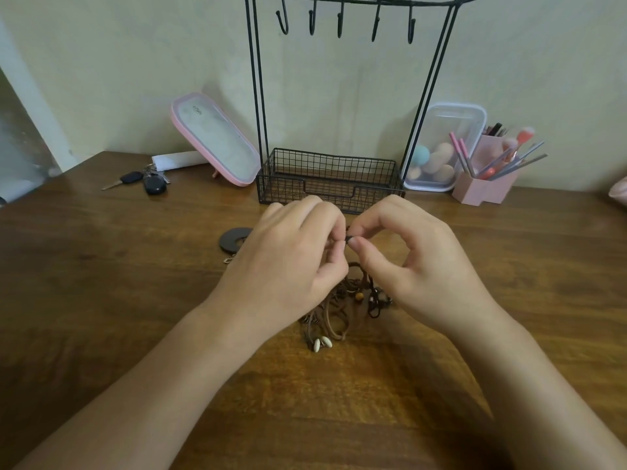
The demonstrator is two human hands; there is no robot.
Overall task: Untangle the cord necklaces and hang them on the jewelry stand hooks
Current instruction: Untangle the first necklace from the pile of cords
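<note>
The wooden table (101,266) stands against a plain wall, with the jewelry stand (305,184) at its rear edge. All five hooks (340,25) are bare: no necklace is hung yet. The cord necklaces (334,320) lie in one tangled heap on the table, between your wrists. Your left hand (288,262) and right hand (414,262) meet above the heap. Each pinches a small dark part of the cord necklaces between thumb and forefinger; whether it is a bead or a knot cannot be told. Judge the task as at its first step: separation is in hand, and every hanging operation remains.

Head-worn, downward, toward jewelry stand (305,193)
</note>
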